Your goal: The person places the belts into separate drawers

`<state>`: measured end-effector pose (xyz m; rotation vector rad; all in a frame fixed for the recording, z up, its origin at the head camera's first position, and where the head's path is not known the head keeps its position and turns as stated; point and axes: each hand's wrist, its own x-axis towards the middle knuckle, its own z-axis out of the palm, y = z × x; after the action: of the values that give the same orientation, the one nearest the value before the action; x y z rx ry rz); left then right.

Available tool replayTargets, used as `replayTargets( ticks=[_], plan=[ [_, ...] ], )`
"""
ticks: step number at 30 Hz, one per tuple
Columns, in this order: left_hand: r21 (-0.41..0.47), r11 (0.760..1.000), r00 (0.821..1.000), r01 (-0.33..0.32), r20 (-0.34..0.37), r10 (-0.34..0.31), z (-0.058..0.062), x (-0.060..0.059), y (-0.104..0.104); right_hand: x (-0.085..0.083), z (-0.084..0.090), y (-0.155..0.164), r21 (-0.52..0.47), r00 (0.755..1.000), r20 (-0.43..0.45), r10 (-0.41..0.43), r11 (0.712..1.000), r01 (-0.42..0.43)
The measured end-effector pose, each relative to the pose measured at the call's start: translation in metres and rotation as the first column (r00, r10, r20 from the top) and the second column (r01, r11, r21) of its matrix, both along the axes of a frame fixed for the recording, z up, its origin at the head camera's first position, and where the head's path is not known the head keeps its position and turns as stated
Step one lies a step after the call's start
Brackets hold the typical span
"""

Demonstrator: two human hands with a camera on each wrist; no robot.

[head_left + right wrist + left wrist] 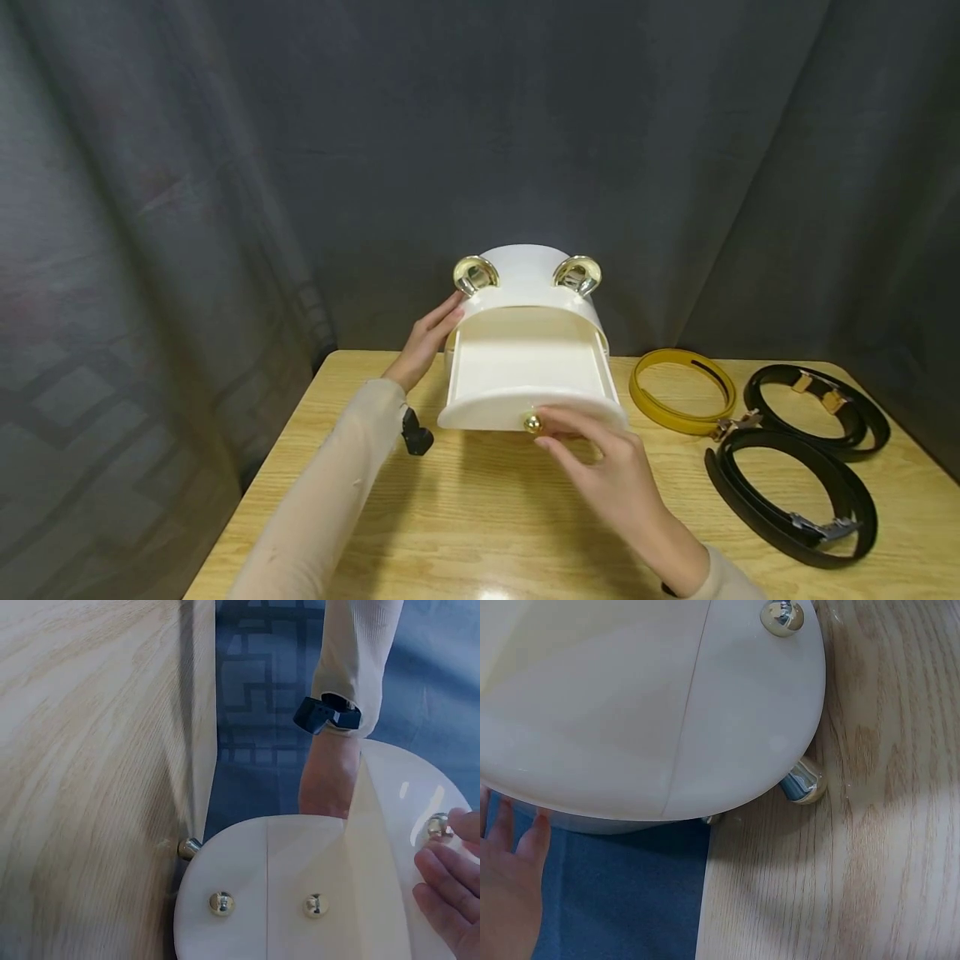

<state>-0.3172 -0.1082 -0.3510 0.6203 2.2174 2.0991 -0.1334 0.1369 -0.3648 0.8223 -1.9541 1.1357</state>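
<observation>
A white storage box (525,271) with two gold ears stands on the table, its top drawer (528,358) pulled out toward me. The drawer looks bare inside. My right hand (611,467) holds the drawer's round gold knob (532,423) between thumb and fingers. In the right wrist view, that knob (438,826) lies at the fingertips, and lower drawer fronts (244,877) carry gold knobs too. My left hand (426,342) rests with extended fingers against the box's left side. The left wrist view shows part of the left hand (510,885), fingertips at the curved side.
To the right lie a coiled yellow belt (652,404) and two coiled black belts (862,408) with metal buckles. Short gold legs (806,780) support the box on the wooden table (450,517). A dark curtain (600,150) hangs behind.
</observation>
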Motion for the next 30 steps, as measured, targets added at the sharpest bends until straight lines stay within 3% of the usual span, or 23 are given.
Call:
replayTargets(
  ticks=[7, 18, 26, 30],
  plan=[
    [-0.007, 1.0, 1.0, 0.004, -0.008, -0.004, 0.0, 0.0, -0.001, 0.01, 0.005, 0.012, -0.014, 1.0, 0.011, 0.015, 1.0, -0.015],
    [-0.003, 1.0, 1.0, 0.005, 0.007, -0.005, 0.0, 0.002, -0.002, 0.022, -0.008, 0.043, -0.033, 0.996, -0.04, -0.082, 0.996, 0.081],
    [0.003, 1.0, 1.0, -0.005, 0.021, 0.005, 0.0, 0.002, 0.0, 0.039, -0.01, 0.067, 0.039, 0.971, 0.098, -0.217, 0.976, 0.214],
    [-0.001, 1.0, 1.0, -0.011, 0.021, 0.011, 0.0, 0.002, 0.0, 0.045, -0.013, 0.079, 0.068, 0.952, 0.122, -0.28, 0.959, 0.274]
  ],
)
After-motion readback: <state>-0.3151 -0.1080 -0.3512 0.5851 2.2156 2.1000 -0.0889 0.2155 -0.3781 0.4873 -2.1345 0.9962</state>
